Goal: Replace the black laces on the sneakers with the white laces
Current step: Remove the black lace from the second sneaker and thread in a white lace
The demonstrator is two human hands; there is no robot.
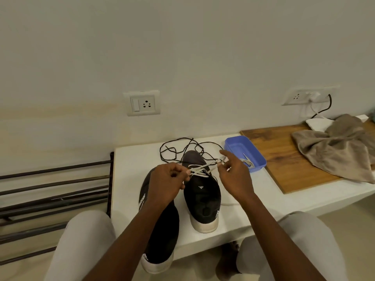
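Two black sneakers with white soles stand on a white low table [132, 159]. The right sneaker [203, 197] has a white lace [199, 172] crossed through its front eyelets. My left hand [168, 183] pinches one end of that lace over the left sneaker [160, 228]. My right hand [235, 177] pinches the other end, pulled up to the right. Loose black laces [178, 151] lie tangled on the table behind the shoes. Another white lace [248, 162] lies in a blue tray [233, 146].
A wooden board [284, 159] lies to the right with a brown cloth [341, 151] on it. A dark metal rack [52, 191] stands left of the table. Wall sockets [143, 103] are behind. My knees in light trousers are below the table edge.
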